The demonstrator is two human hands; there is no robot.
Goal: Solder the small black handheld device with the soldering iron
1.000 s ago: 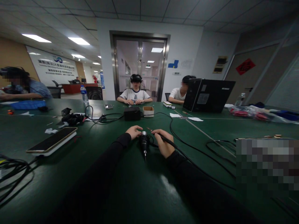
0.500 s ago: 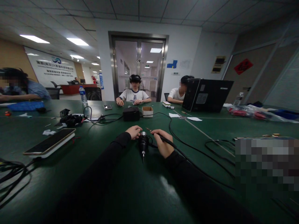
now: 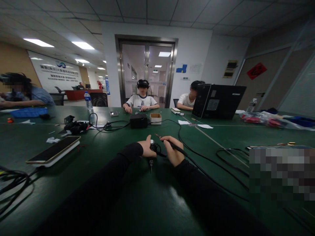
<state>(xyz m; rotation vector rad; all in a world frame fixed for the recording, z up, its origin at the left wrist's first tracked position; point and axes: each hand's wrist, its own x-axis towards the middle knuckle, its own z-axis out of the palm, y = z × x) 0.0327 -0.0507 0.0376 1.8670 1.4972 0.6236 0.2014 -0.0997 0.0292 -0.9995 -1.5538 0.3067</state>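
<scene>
My right hand (image 3: 173,152) holds a soldering iron (image 3: 176,147) like a pen, its thin tip pointing forward and left, its cable running back over my forearm. My left hand (image 3: 147,149) lies over a black tapered tool with a metal tip (image 3: 151,163), thumb raised and fingers curled about its body. The tool's silver far end and narrow near tip show; my hand hides most of the body. A black cord (image 3: 156,149) is wound about it. The iron's tip is just beyond the tool, apart from it.
Ahead stand a black box (image 3: 138,121) and a small open cardboard box (image 3: 156,119). A phone on a white block (image 3: 55,150) lies left, beside coiled cables (image 3: 14,183). A black computer case (image 3: 219,101) stands right. Cables cross the green table (image 3: 157,203). People sit opposite and far left.
My left hand has moved right and nearer, from beside the tool's far end to over its body. My right hand with the soldering iron has barely moved.
</scene>
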